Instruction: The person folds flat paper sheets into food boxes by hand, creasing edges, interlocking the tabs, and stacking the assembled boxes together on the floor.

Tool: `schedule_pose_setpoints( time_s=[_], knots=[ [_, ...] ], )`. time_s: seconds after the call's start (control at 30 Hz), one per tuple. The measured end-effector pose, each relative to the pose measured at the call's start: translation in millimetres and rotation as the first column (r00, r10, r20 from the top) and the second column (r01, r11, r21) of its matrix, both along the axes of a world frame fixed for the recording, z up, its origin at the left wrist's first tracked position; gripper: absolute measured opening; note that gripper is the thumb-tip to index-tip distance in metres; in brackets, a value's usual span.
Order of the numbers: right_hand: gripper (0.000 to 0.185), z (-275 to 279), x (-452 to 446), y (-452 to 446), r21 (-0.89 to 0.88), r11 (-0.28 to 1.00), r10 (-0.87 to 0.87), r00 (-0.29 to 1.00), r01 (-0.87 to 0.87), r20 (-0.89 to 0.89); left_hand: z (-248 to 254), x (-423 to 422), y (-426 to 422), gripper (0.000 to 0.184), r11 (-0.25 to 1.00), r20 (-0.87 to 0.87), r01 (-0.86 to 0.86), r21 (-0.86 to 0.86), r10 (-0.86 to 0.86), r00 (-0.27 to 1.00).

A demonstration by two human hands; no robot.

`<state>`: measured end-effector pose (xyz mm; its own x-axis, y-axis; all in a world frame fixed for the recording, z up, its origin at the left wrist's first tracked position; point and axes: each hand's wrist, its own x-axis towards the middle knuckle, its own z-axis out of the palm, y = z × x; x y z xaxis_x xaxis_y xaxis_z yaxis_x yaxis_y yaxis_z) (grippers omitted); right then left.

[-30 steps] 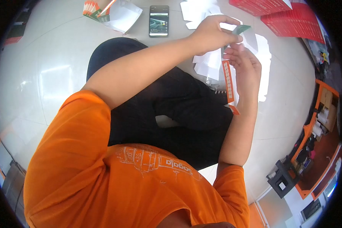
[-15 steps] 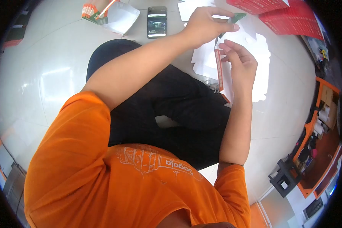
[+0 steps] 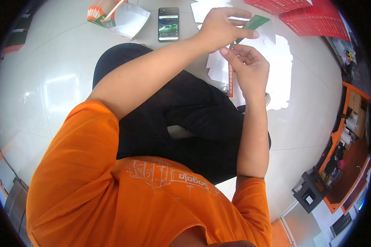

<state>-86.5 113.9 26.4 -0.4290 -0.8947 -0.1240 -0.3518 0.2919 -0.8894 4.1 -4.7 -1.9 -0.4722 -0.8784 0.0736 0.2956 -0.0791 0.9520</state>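
Note:
My left hand (image 3: pixel 224 28) reaches across to the right and holds a green folded card (image 3: pixel 257 23) between thumb and fingers. Just below it, my right hand (image 3: pixel 249 68) has its thumb and fingertips closed at the lower end of the card. An orange printed strip (image 3: pixel 231 82) hangs under the right hand, partly hidden by it; whether it joins the green card I cannot tell. White sheets (image 3: pixel 279 70) lie on the floor beneath both hands.
A phone (image 3: pixel 168 24) with a lit screen lies on the tiled floor (image 3: pixel 62 45). An orange-and-white printed paper box (image 3: pixel 130 20) stands left of it. Red printed sheets (image 3: pixel 313 20) lie at upper right. A dark stool (image 3: pixel 310 189) and an orange-edged shelf (image 3: pixel 346 152) are at far right.
My right hand has moved up and left, closing its fingers near the green card. The card has tilted to show more of its green face, and the orange strip has shifted left.

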Motion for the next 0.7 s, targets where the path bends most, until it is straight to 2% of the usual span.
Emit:
schedule_pose_setpoints(
  time_s=[0.07,0.13,0.23,0.33,0.37,0.43,0.57,0.63,0.7],
  knots=[
    [0.027,-3.7,-3.4,0.5,-0.008,1.000,-0.023,1.000,0.023,0.020,2.0,1.9,-1.9,0.056,1.000,-0.044,-0.016,-0.008,0.015,0.999],
    [0.025,-9.5,-8.3,-0.9,-0.081,0.995,-0.050,0.997,0.055,0.053,9.8,2.9,-11.3,0.055,0.996,-0.098,0.066,0.060,-0.060,0.993],
    [0.019,-0.7,-8.8,-0.5,-0.001,0.985,-0.157,0.887,0.175,0.435,17.1,5.5,-14.2,0.052,0.984,-0.149,0.140,0.107,-0.124,0.981],
    [0.013,4.1,-12.0,-1.1,0.065,0.985,-0.169,0.790,0.163,0.590,13.8,5.3,-13.9,0.049,0.991,-0.175,0.129,0.037,-0.121,0.977],
    [0.013,5.6,-13.3,-1.1,0.073,0.987,-0.158,0.760,0.144,0.630,11.3,3.8,-14.3,0.048,0.993,-0.184,0.116,-0.001,-0.114,0.976],
    [0.014,9.4,-15.0,-0.2,0.086,0.991,-0.135,0.695,0.105,0.706,9.8,3.7,-20.2,0.047,0.992,-0.196,0.126,0.033,-0.117,0.974],
    [0.017,10.3,-18.5,2.0,0.043,0.981,-0.163,0.690,0.188,0.705,13.1,6.6,-21.1,0.046,0.978,-0.274,0.187,0.089,-0.156,0.949],
    [0.019,6.6,-24.0,3.7,-0.011,0.978,-0.141,0.708,0.206,0.692,4.7,2.7,-14.3,0.050,0.981,0.009,0.111,-0.160,-0.111,0.994],
    [0.021,5.9,-21.8,5.6,-0.063,0.965,-0.188,0.843,0.253,0.504,2.1,3.1,-7.8,0.052,0.920,0.257,0.142,-0.365,-0.047,0.965]
  ],
)
